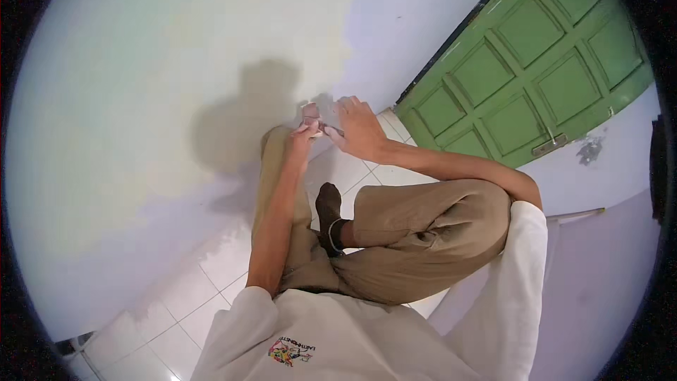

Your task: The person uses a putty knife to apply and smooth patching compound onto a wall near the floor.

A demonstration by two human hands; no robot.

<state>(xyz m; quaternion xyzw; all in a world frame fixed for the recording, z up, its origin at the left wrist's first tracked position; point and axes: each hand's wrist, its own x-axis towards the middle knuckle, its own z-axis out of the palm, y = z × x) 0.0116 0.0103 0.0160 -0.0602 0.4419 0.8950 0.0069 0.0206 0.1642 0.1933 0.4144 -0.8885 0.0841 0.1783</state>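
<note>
**Small pinkish block held at the wall, frame centre**

The small pinkish block [311, 113] sits just above the centre of the frame, pressed near the pale wall [141, 99] where it meets the white tiled floor [211, 268]. To the upper right stands a green panelled door [536, 63]. You sit with your tan trousers [423, 233] crossed. Your right hand [360, 129] covers the block's right side, fingers curled on it; your left hand [302, 137] pinches its lower edge.

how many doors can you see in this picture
1. A green paneled door stands at upper right, beyond the right hand. Others may lie outside the view.
</note>
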